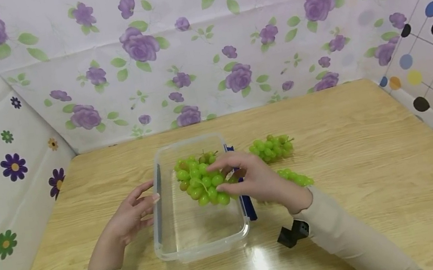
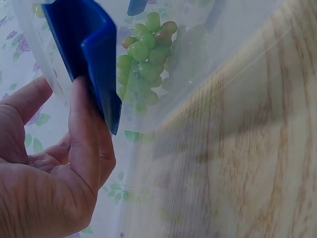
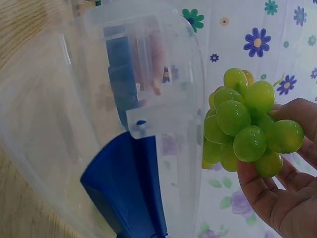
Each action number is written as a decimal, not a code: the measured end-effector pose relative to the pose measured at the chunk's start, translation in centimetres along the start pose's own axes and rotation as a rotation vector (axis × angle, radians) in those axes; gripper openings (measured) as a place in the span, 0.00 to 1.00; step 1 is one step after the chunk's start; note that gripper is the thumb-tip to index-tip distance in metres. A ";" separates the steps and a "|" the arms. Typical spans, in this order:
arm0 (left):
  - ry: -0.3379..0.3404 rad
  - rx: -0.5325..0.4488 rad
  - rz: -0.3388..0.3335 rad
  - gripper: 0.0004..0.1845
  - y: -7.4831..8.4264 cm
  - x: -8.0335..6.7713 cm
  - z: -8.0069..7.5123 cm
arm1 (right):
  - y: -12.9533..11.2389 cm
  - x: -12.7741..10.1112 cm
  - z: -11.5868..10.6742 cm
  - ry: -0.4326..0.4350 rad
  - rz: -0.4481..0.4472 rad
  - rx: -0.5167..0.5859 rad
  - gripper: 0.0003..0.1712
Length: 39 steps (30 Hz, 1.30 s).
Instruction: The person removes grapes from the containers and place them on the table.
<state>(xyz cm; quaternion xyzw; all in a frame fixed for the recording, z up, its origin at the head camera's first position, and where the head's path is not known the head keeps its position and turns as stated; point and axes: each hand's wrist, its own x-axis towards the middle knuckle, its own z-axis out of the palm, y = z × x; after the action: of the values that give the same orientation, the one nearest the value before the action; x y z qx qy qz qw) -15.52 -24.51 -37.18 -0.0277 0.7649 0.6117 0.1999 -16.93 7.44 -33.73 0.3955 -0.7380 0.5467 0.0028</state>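
We have the grape bunch (image 1: 198,181) pinched in the right hand (image 1: 252,177), at nine o'clock from it, above the clear box (image 1: 204,250), whose long axis runs twelve to six. The left hand (image 1: 135,214), fingers loosely bent, touches its nine-o'clock side. Within its rim we see only the held bunch; two other bunches (image 1: 272,148) sit on the counter (image 1: 356,139), between two and three o'clock.

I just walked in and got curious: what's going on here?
A person is handling grapes. The right-hand grip holds a bunch over an open clear box, which stands on the table. The left-hand grip is at the box's left side, by a blue clip. Two more bunches, a farther one and a nearer one, lie right of the box.
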 end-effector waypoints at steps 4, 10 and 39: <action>-0.005 -0.001 0.001 0.38 0.0 0.0 0.0 | 0.0 -0.2 -0.4 0.023 0.019 -0.008 0.21; -0.002 0.007 -0.010 0.37 0.0 -0.2 0.0 | 0.0 -0.4 -1.0 0.033 0.014 -0.012 0.21; -0.008 -0.023 0.017 0.38 -0.1 -0.3 -0.1 | 0.2 -2.0 -4.3 0.113 0.078 -0.111 0.21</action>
<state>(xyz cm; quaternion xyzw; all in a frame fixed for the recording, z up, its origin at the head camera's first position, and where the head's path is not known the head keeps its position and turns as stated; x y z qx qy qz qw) -15.24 -24.65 -37.18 -0.0213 0.7573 0.6221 0.1976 -17.51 12.09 -33.07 0.3343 -0.7807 0.5261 0.0448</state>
